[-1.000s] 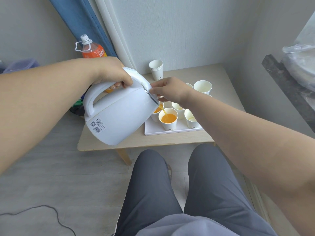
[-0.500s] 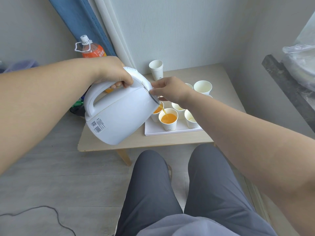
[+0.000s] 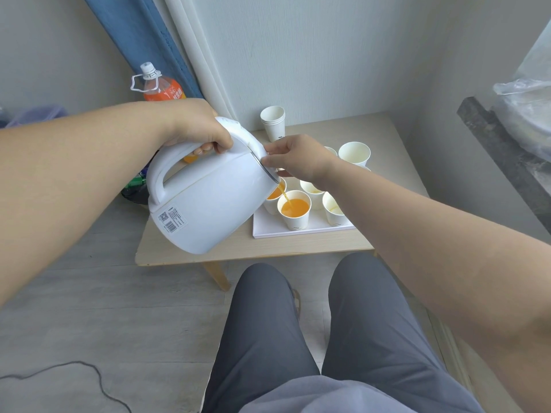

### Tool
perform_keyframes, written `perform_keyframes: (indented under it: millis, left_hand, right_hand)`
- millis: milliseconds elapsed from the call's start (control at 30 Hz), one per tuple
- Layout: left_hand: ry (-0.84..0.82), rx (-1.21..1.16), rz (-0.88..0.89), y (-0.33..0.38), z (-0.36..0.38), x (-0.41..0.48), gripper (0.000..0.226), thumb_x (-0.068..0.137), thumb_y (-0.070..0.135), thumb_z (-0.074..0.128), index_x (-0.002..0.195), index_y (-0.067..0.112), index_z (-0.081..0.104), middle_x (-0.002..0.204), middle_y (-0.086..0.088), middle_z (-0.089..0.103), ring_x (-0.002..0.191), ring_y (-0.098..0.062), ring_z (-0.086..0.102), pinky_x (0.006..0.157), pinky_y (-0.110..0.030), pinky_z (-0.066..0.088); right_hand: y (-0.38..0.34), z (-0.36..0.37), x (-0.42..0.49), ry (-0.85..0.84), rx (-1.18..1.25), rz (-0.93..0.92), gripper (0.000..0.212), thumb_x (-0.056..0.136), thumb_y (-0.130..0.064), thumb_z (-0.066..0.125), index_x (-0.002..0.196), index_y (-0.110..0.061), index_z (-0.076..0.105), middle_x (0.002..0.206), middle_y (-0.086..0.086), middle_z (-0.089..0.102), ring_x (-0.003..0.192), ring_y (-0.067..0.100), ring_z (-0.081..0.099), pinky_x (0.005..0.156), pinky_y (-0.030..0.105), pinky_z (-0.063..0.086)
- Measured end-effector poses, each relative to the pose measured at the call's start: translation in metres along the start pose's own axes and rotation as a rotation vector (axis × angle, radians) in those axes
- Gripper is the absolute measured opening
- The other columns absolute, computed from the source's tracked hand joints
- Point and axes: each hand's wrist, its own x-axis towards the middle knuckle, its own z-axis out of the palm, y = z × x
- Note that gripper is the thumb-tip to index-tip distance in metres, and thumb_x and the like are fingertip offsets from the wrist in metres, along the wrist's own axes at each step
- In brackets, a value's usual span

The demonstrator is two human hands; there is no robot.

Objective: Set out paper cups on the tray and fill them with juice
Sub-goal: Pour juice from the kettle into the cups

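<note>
Orange juice (image 3: 295, 207) in white paper cup (image 3: 297, 222)

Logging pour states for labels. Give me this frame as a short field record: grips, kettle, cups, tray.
left grip: holds white kettle by its handle
right grip: fingers on kettle lid edge, near spout
pour: kettle tilted, juice stream running
target cup: front of tray, mostly full
neighbour cup: holds juice, partly hidden by kettle
other cups: two right of target, look unfilled
spare stack: on table, behind tray
</note>
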Motion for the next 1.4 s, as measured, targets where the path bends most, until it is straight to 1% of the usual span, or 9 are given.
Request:
perform_keyframes:
  millis: [200, 300, 400, 567, 667, 867, 1100, 1267, 1400]
  left_hand:
    - [0.001, 0.018, 0.000, 0.002, -0.001, 0.000, 0.028, 0.072, 0.006, 0.063, 0.050, 0.008, 0.045, 0.038, -0.005, 0.044, 0.042, -0.021, 0.040, 0.053, -0.025, 0.038]
    - [0.001, 0.025, 0.001, 0.003, -0.001, 0.001, 0.029, 0.072, 0.006, 0.063, 0.050, 0.008, 0.045, 0.037, -0.004, 0.044, 0.040, -0.020, 0.039, 0.051, -0.024, 0.037]
    - [0.003, 0.033, 0.006, 0.003, -0.001, 0.002, 0.029, 0.071, 0.007, 0.064, 0.049, 0.008, 0.046, 0.040, -0.006, 0.044, 0.042, -0.022, 0.040, 0.052, -0.025, 0.037]
    - [-0.006, 0.049, 0.010, 0.005, -0.002, 0.002, 0.024, 0.071, 0.008, 0.064, 0.053, 0.007, 0.048, 0.045, -0.008, 0.046, 0.043, -0.022, 0.041, 0.052, -0.025, 0.038]
    - [-0.004, 0.066, 0.006, 0.006, -0.001, 0.003, 0.028, 0.071, 0.009, 0.064, 0.049, 0.007, 0.048, 0.041, -0.007, 0.046, 0.044, -0.022, 0.041, 0.052, -0.025, 0.038]
    - [-0.016, 0.074, 0.009, 0.004, -0.001, 0.005, 0.026, 0.069, 0.012, 0.065, 0.050, 0.007, 0.049, 0.048, -0.012, 0.049, 0.048, -0.024, 0.043, 0.056, -0.027, 0.040]
    - [-0.025, 0.037, 0.004, 0.004, 0.003, 0.010, 0.027, 0.070, 0.008, 0.064, 0.049, 0.006, 0.048, 0.046, -0.011, 0.047, 0.048, -0.024, 0.043, 0.060, -0.029, 0.041]
    - [-0.033, 0.005, 0.001, 0.001, 0.006, 0.014, 0.023, 0.069, 0.005, 0.063, 0.053, 0.005, 0.048, 0.051, -0.013, 0.046, 0.049, -0.024, 0.042, 0.059, -0.031, 0.040]
    - [-0.040, 0.002, 0.003, 0.001, 0.010, 0.017, 0.021, 0.068, 0.006, 0.063, 0.052, 0.005, 0.049, 0.052, -0.014, 0.047, 0.051, -0.025, 0.042, 0.059, -0.030, 0.040]
  right_hand:
    - [0.000, -0.001, 0.000, -0.001, 0.000, 0.005, 0.041, 0.085, -0.018, 0.070, 0.124, -0.008, 0.062, 0.121, 0.008, 0.064, 0.098, 0.016, 0.061, 0.092, 0.030, 0.053]
    - [-0.001, -0.001, 0.000, -0.003, 0.005, 0.009, 0.041, 0.085, -0.017, 0.070, 0.123, -0.008, 0.063, 0.121, 0.009, 0.065, 0.104, 0.019, 0.062, 0.093, 0.032, 0.053]
    - [0.000, -0.002, 0.000, -0.005, 0.008, 0.009, 0.040, 0.084, -0.018, 0.070, 0.123, -0.009, 0.063, 0.121, 0.009, 0.064, 0.110, 0.022, 0.062, 0.094, 0.033, 0.053]
    - [0.000, -0.003, -0.001, -0.001, 0.003, 0.000, 0.039, 0.085, -0.017, 0.070, 0.123, -0.008, 0.063, 0.121, 0.009, 0.064, 0.098, 0.016, 0.061, 0.093, 0.032, 0.053]
    - [0.000, -0.004, -0.001, 0.000, 0.005, -0.002, 0.039, 0.085, -0.017, 0.070, 0.122, -0.008, 0.063, 0.122, 0.010, 0.064, 0.096, 0.015, 0.060, 0.093, 0.032, 0.053]
    - [0.003, -0.003, 0.000, -0.002, 0.005, 0.000, 0.039, 0.085, -0.017, 0.070, 0.122, -0.008, 0.063, 0.121, 0.010, 0.065, 0.101, 0.018, 0.061, 0.094, 0.034, 0.053]
    - [0.007, -0.004, 0.005, -0.007, -0.003, 0.000, 0.042, 0.085, -0.019, 0.071, 0.124, -0.009, 0.062, 0.121, 0.009, 0.064, 0.100, 0.017, 0.062, 0.092, 0.032, 0.054]
    - [0.011, -0.004, 0.006, -0.004, -0.004, 0.010, 0.042, 0.084, -0.020, 0.071, 0.123, -0.010, 0.063, 0.120, 0.007, 0.065, 0.107, 0.021, 0.063, 0.089, 0.028, 0.054]
    - [0.015, -0.004, 0.007, -0.006, -0.022, 0.021, 0.041, 0.083, -0.022, 0.072, 0.122, -0.011, 0.064, 0.118, 0.006, 0.066, 0.106, 0.023, 0.065, 0.092, 0.033, 0.054]
